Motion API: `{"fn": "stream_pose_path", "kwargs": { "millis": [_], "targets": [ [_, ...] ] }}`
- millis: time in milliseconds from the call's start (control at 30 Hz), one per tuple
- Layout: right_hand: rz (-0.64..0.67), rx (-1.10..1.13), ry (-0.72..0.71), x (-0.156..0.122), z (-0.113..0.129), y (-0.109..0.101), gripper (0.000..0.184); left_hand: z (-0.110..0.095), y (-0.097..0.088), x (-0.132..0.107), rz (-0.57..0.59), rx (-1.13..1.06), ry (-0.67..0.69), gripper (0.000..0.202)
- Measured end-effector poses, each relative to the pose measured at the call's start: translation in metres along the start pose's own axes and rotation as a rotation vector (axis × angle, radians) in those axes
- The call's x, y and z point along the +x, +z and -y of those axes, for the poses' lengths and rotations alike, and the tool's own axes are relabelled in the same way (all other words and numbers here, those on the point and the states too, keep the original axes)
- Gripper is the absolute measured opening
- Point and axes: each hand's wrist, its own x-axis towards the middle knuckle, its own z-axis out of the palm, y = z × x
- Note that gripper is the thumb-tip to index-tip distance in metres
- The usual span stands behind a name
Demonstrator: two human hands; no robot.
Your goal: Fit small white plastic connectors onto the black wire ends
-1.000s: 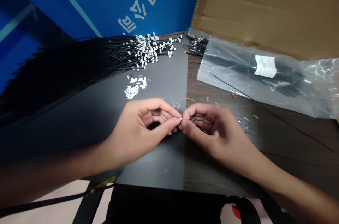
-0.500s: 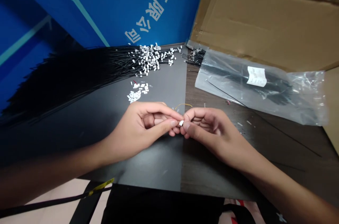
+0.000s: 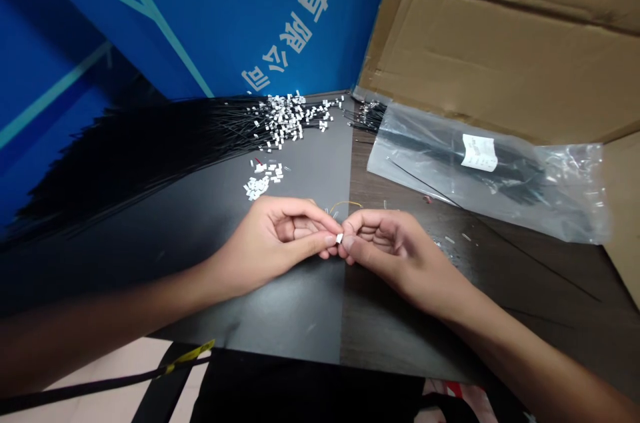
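Note:
Between my fingertips is a small white connector housing [image 3: 339,238], pinched from both sides. My left hand [image 3: 273,236] has its thumb and forefinger closed on the connector's left side. From the right, my right hand [image 3: 385,240] grips it with thumb and fingers, its tips almost touching the left ones. Any wire end at the connector is hidden by the fingers. A little pile of loose white connectors [image 3: 257,188] lies just beyond my left hand. A thin yellow wire [image 3: 346,202] curves on the table behind the fingertips.
At the left lies a large bundle of black wires [image 3: 150,136] ending in white connectors [image 3: 287,118]. A clear plastic bag [image 3: 425,156] with black wires rests at the right, before a cardboard box [image 3: 500,50]. One loose black wire [image 3: 520,246] crosses the dark table [image 3: 390,323].
The whole view has shifted slightly, so the background sits a little lower. Both hands keep their pinch on the white connector, which looks barely turned.

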Motion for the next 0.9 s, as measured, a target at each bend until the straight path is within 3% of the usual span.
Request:
{"fn": "stream_pose_path", "kwargs": {
  "millis": [167, 267, 367, 400, 467, 533, 600, 767, 900],
  "targets": [
    [-0.067, 0.015, -0.040, 0.004, -0.007, -0.001, 0.021, 0.004, -0.005, 0.002, 0.039, 0.032, 0.091, 0.020],
    [-0.110, -0.077, -0.103, 0.004, -0.007, -0.003, 0.026, 0.005, -0.006, 0.003, 0.015, 0.063, 0.135, 0.010],
    [-0.119, -0.487, -0.218, 0.009, -0.002, -0.020, 0.026, 0.001, -0.007, 0.005, -0.028, 0.046, 0.153, 0.006],
    [-0.188, -0.725, -0.252, 0.012, -0.001, -0.030, 0.026, -0.002, -0.007, 0.006, -0.049, 0.017, 0.162, 0.010],
    [-0.396, -0.871, -0.273, 0.020, 0.001, -0.057, 0.019, -0.012, -0.011, 0.008, -0.100, -0.056, 0.182, 0.017],
    [-0.585, -0.981, -0.275, 0.028, -0.002, -0.085, 0.015, -0.029, -0.015, 0.008, -0.149, -0.115, 0.222, 0.024],
    [-0.669, -1.068, -0.264, 0.035, -0.009, -0.108, 0.017, -0.051, -0.021, 0.007, -0.183, -0.136, 0.261, 0.027],
    [-0.638, -1.232, -0.240, 0.044, -0.024, -0.128, 0.022, -0.117, -0.037, -0.009, -0.232, -0.112, 0.364, 0.020],
    [-0.574, -1.355, -0.252, 0.045, -0.029, -0.129, 0.026, -0.166, -0.057, -0.023, -0.317, 0.198, 0.377, 0.011]
  ]
}}
